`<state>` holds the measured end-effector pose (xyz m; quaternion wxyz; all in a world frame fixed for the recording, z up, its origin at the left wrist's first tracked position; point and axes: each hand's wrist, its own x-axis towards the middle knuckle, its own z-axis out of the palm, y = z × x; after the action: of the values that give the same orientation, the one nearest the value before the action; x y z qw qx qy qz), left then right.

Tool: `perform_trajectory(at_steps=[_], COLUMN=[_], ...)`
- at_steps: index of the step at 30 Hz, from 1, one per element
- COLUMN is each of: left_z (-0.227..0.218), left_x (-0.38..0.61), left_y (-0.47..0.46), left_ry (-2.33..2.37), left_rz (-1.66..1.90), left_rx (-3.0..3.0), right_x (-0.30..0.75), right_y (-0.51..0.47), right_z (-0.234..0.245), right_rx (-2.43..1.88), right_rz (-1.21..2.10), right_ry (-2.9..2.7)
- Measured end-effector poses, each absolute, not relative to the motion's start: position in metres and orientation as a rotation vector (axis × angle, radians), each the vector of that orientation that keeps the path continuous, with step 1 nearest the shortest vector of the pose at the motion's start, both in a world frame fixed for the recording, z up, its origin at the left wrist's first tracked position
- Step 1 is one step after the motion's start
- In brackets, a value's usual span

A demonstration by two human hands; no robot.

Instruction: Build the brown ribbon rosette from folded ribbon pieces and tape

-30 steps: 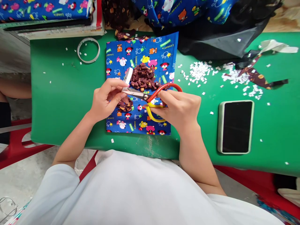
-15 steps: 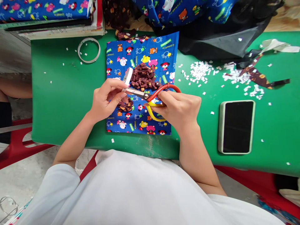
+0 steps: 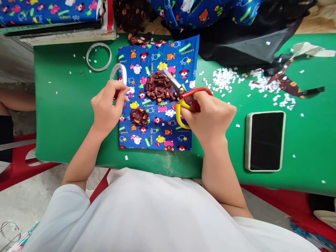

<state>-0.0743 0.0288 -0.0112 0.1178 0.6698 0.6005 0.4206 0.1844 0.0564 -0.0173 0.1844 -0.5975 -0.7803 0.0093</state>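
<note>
My left hand (image 3: 109, 105) is closed, thumb and fingers pinched on a thin roll of white tape (image 3: 121, 70) that stands up behind the fingers. In my right hand (image 3: 212, 113) is a pair of scissors (image 3: 181, 91) with one red and one yellow handle loop, its blades pointing up and left. They lie over a blue cloth piece (image 3: 157, 140) printed with cartoon animals. On that cloth rest a bigger pile of small folded dark brown patterned pieces (image 3: 160, 86) and a smaller pile (image 3: 140, 116) near my left hand.
A white ring (image 3: 99, 56) lies at the table's upper left. Small white squares (image 3: 224, 78) are scattered to the right, beside a brown scrap (image 3: 290, 85). A phone (image 3: 266, 141) lies farther right. Black sheeting (image 3: 236, 49) and stacked books (image 3: 70, 35) are at the back.
My hands have moved apart: the left with the tape to the left, the right with the scissors to the right. The scissors have come away from the tape and now point upward.
</note>
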Motion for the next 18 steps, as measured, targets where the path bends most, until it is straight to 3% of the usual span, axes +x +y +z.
perform_trajectory(at_steps=[8, 18], left_z=[-0.039, -0.018], left_x=[-0.094, -0.076], left_y=[0.038, 0.031], left_ry=[1.883, 1.85], left_rz=[1.193, 1.077], left_rx=[2.116, 2.112], right_x=[0.198, 0.212], right_y=[0.07, 0.078], right_z=[-0.026, -0.031], right_rx=[-1.899, -2.118], right_rz=[-0.063, 0.034], right_ry=[-1.952, -1.858])
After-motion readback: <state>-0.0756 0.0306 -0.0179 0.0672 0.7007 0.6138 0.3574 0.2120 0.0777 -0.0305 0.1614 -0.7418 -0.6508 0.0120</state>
